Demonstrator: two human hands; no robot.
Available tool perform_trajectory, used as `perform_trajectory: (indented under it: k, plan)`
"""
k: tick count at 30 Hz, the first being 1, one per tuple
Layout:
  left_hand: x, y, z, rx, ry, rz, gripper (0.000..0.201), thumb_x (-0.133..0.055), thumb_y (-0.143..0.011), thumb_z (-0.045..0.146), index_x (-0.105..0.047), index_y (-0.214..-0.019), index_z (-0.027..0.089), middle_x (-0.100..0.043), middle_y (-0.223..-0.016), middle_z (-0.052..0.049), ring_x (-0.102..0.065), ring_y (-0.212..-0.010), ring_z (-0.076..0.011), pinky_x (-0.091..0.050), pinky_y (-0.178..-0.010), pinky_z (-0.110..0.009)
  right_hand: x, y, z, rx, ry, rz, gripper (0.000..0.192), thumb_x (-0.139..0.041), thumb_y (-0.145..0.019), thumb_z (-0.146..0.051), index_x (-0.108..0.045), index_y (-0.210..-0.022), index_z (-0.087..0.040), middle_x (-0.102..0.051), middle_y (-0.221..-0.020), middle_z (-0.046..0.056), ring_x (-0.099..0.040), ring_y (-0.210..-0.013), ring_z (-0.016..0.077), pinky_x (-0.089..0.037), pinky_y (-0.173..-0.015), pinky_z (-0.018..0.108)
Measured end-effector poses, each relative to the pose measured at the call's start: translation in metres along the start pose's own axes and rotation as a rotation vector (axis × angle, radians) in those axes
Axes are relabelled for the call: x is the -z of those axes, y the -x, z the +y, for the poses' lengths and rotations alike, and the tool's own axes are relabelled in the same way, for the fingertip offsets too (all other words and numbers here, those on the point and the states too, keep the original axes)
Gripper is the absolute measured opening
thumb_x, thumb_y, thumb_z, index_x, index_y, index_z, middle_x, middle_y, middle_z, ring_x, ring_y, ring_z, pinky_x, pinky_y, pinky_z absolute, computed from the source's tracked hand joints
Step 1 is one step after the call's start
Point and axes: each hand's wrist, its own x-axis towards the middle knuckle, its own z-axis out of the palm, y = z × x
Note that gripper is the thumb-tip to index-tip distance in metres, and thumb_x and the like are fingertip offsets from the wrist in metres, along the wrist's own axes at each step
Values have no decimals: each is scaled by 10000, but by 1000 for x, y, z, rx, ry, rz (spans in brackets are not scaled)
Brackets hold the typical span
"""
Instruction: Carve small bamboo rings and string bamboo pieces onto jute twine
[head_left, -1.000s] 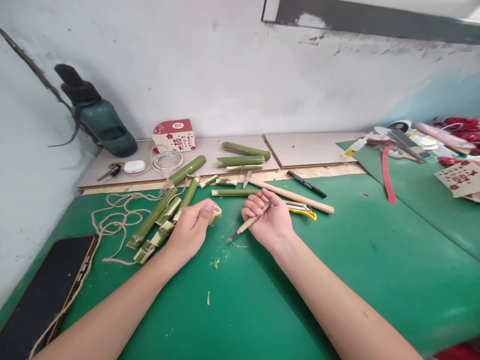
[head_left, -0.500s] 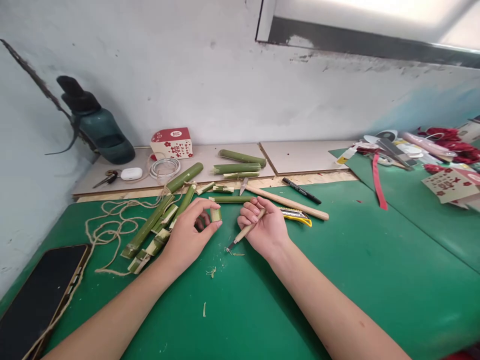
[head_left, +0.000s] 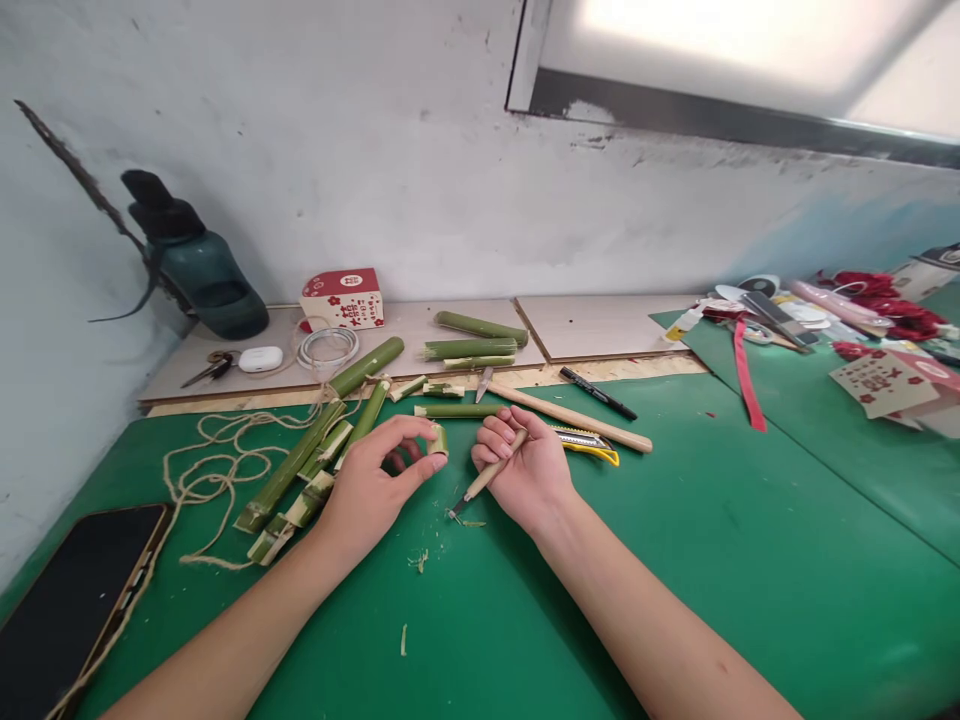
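Between thumb and fingertips, my left hand (head_left: 379, 475) pinches a short green bamboo piece (head_left: 439, 441) just above the table. My right hand (head_left: 525, 465) is wrapped round the wooden handle of a carving knife (head_left: 487, 474), its small dark blade pointing down and left near the tabletop. Pale bamboo shavings (head_left: 421, 562) lie below the blade. Left of my left hand rest several cut bamboo lengths (head_left: 289, 475). Beyond my right hand are a wooden-handled hammer (head_left: 577, 418), a yellow utility knife (head_left: 589, 445) and a thin bamboo stick (head_left: 457, 411).
Loose twine (head_left: 225, 470) runs across the left side beside a phone (head_left: 82, 600). Along the wall stand a dark bottle (head_left: 214, 280) and a red-and-cream box (head_left: 343, 298). A black marker (head_left: 598, 392) lies behind the hammer. A red strip (head_left: 746, 375) and assorted items are at right.
The bamboo piece has been turned in my left fingers, showing a different side. My right hand keeps its hold on the carving knife. The camera view has tilted slightly.
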Motion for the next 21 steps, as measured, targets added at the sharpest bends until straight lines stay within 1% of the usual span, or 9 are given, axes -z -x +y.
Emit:
perform_trajectory:
  k: [2, 4, 7, 9, 13, 15, 17, 18, 21]
  plan:
    - [1, 0, -2, -42, -19, -15, 120, -766, -929, 326, -782, -1037, 274, -722, -1113, -30, -621, -757, -120, -500, -652, -263, 0, 0, 0, 0, -2, 1, 157, -516, -941, -171, -433, -817, -221, -307, -585, -94, -338, -444, 82, -330, -445, 211]
    - [2, 0, -3, -52, -33, -13, 147, -740, -958, 344, -798, -1082, 292, -692, -1122, -36, -611, -759, -114, -506, -663, -262, 0, 0, 0, 1, -2, 7, 160, -515, -942, -169, -434, -813, -218, -308, -587, -94, -334, -439, 77, -323, -441, 211]
    - [2, 0, -5, -23, -32, 3, 214, -716, -977, 382, -782, -1164, 303, -670, -1137, -39, -621, -791, -120, -518, -670, -257, -1, 0, 0, 3, 0, 13, 162, -507, -947, -170, -436, -807, -213, -309, -591, -93, -335, -436, 72, -320, -438, 213]
    - [1, 1, -5, 1, -26, 10, 255, -730, -964, 387, -756, -1201, 296, -672, -1121, -35, -624, -794, -129, -520, -655, -256, -1, 1, 0, 4, -1, 12, 159, -509, -947, -169, -437, -812, -214, -308, -592, -94, -335, -436, 72, -322, -438, 212]
    - [0, 1, -6, 6, -51, 28, 258, -773, -912, 299, -723, -1163, 273, -661, -1099, -32, -637, -818, -151, -535, -661, -267, -1, 1, -1, 12, -7, -4, 163, -540, -931, -154, -433, -826, -218, -320, -598, -98, -335, -436, 69, -324, -434, 207]
    - [0, 1, -7, -4, -75, 25, 290, -761, -906, 258, -718, -1191, 290, -641, -1110, -32, -645, -831, -155, -545, -671, -274, 0, 0, -3, 11, -10, -8, 182, -555, -924, -144, -424, -823, -219, -323, -600, -99, -336, -434, 64, -316, -428, 202]
    - [0, 1, -8, 6, -88, 18, 339, -760, -905, 260, -720, -1236, 319, -619, -1097, -24, -647, -803, -145, -555, -670, -278, 1, 0, -4, 9, -16, -10, 200, -564, -922, -138, -415, -818, -221, -323, -602, -101, -337, -433, 61, -310, -423, 198]
    - [0, 1, -8, 19, -88, 14, 331, -767, -900, 272, -729, -1225, 324, -610, -1083, -20, -646, -781, -138, -561, -667, -278, 1, 0, -4, 8, -20, -10, 204, -567, -923, -138, -414, -817, -221, -324, -603, -101, -338, -432, 60, -310, -421, 197]
    - [0, 1, -6, 58, -56, -5, 242, -796, -878, 309, -753, -1116, 294, -598, -1072, -18, -659, -756, -128, -585, -661, -272, 0, 0, -4, 0, -29, -4, 201, -567, -931, -141, -420, -818, -219, -323, -604, -102, -338, -428, 59, -310, -415, 199]
